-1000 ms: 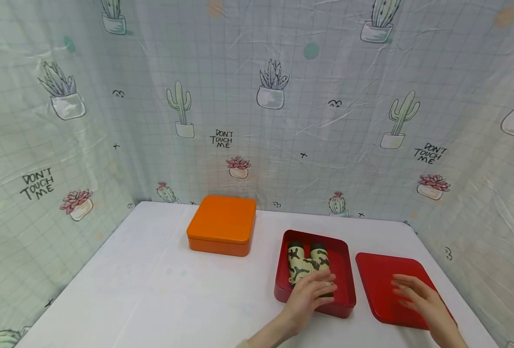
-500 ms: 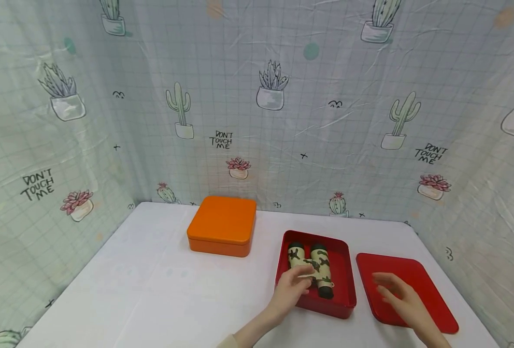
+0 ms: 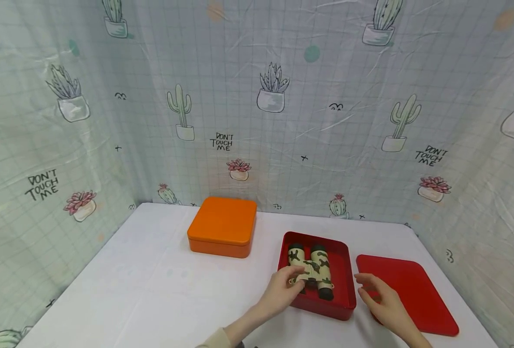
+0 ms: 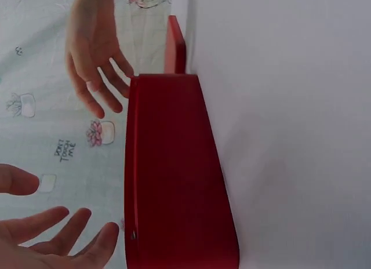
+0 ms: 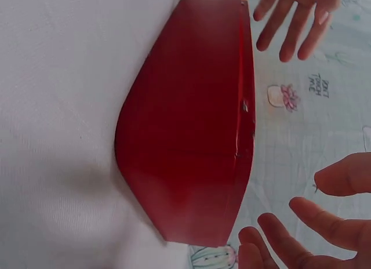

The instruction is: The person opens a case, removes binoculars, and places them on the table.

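Camouflage-patterned binoculars (image 3: 322, 270) lie inside a red box (image 3: 324, 310) whose top is off. My left hand (image 3: 278, 292) hovers over the box's left front side, fingers spread and gently bent, partly covering the left barrel. To the right of the box, my right hand (image 3: 385, 302) is held in the air over the near left part of a flat red lid (image 3: 424, 295). Both wrist views show the hands above the rim of the red box (image 4: 174, 176), holding nothing; the binoculars are hidden there by the box wall (image 5: 185, 118).
An orange box (image 3: 222, 224) with its top on stands at the back left of the white table (image 3: 165, 295). Behind and at both sides hangs a curtain (image 3: 239, 63) printed with cacti.
My left hand has drawn back leftward off the binoculars, uncovering more of them. The right hand has moved left across the lid toward the red box. Binoculars, boxes and lid stay put.
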### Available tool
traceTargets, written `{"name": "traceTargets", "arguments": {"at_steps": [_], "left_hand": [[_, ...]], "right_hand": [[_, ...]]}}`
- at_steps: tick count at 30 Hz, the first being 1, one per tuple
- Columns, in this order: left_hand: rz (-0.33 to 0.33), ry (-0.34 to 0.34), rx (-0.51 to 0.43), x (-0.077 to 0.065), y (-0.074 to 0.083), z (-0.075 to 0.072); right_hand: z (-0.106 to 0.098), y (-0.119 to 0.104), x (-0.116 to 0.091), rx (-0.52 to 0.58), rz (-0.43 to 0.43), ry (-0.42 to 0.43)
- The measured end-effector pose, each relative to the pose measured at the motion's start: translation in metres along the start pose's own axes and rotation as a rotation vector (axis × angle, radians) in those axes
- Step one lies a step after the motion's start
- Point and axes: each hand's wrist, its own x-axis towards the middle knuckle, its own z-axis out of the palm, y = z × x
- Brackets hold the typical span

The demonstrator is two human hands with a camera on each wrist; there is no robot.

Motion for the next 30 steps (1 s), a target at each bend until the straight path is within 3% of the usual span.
{"name": "traceTargets", "arguments": {"at_steps": [7,14,20,30], "left_hand": [[0.086,-0.044,0.316,0.002,-0.005,-0.007],[0.222,-0.071,0.598,0.012,-0.013,-0.011],[0.349,-0.062,0.745,0.023,-0.023,-0.010],[0.354,-0.137,0.913,0.040,-0.028,-0.006]], "right_hand": [[0.010,-0.006,0.000,-0.045,-0.072,0.023],[0.022,-0.005,0.001,-0.196,-0.136,0.026],[0.030,-0.005,0.001,-0.337,-0.216,0.064],[0.041,-0.001,0.003,-0.457,-0.240,0.040]]}}
